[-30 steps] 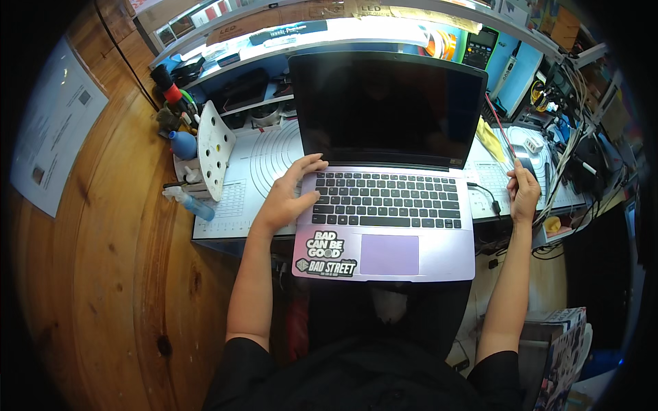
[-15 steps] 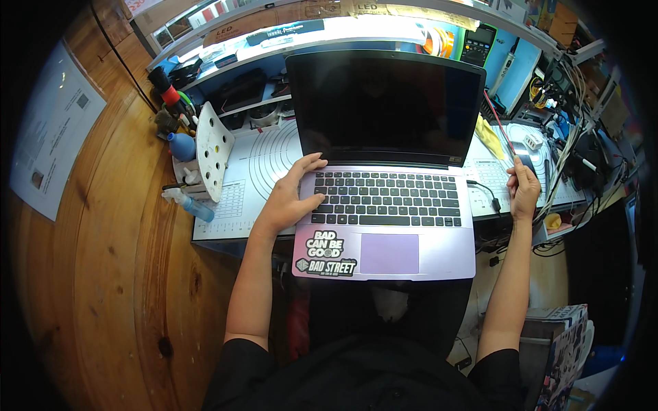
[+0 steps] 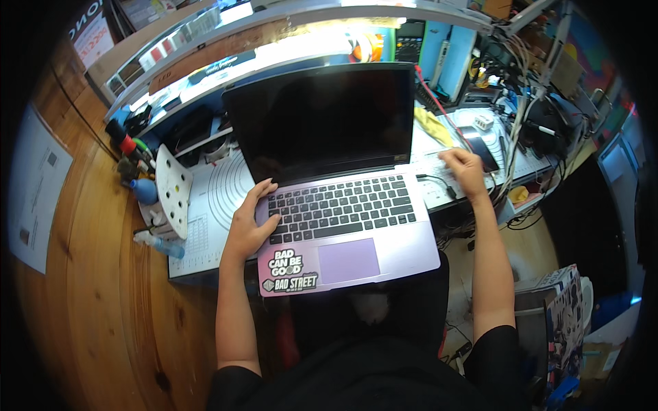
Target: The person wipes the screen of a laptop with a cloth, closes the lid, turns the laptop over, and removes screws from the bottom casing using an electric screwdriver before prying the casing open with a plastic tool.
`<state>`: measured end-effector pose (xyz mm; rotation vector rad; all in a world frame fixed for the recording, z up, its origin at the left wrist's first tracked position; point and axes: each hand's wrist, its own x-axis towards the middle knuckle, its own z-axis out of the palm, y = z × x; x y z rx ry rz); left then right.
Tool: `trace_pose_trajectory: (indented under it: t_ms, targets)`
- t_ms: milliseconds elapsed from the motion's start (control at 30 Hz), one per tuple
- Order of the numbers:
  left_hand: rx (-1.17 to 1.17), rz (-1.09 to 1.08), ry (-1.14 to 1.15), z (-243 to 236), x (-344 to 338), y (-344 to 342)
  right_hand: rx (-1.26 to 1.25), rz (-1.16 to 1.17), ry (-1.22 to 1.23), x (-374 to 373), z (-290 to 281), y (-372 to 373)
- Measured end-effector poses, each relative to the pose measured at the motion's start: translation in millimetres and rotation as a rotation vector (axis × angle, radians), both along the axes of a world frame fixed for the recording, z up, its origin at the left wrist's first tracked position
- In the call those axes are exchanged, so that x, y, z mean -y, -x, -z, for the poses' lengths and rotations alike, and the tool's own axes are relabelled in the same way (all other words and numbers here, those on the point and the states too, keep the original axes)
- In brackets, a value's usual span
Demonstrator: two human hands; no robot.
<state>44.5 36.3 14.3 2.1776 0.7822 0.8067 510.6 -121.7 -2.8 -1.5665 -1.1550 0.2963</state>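
Observation:
An open laptop [image 3: 409, 255] with a dark screen, black keys and stickers on its palm rest overhangs the desk's front edge. My left hand [image 3: 245, 226] holds its left side, the thumb over the keys and the fingertips at the hinge corner. My right hand [image 3: 467, 172] is raised to the right of the laptop with its fingers curled; whatever they may hold is hidden. Close behind it are a thin red cable [image 3: 441, 103] and a dark flat phone-like device [image 3: 483, 153]. A black cable plug [image 3: 450, 192] lies beside the laptop.
On the left of the desk stand a white perforated holder [image 3: 173, 192] and a spray bottle [image 3: 162, 245]. A yellow cloth [image 3: 430, 126] and a multimeter [image 3: 409, 42] are behind the laptop's right side. Bundled cables [image 3: 533, 123] hang at the right.
The view has turned, shifting the scene leftward. My right hand has moved closer to the laptop, from a pinch at the red cable to a position just below it. My left hand stays on the laptop.

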Motion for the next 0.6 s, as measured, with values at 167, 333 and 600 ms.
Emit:
trace_pose_trajectory:
  t_ms: [167,333,600]
  targets:
    - [-0.001,-0.012,-0.024,2.5,2.3,-0.3,0.44,-0.35,0.061,-5.8,-22.8,36.2]
    - [0.042,-0.01,0.028,1.9,1.7,-1.1,0.338,-0.351,0.213,-4.3,-15.8,29.4]
    - [0.025,0.007,0.029,6.9,1.0,2.1,0.658,-0.276,0.071,1.8,-42.5,69.9]
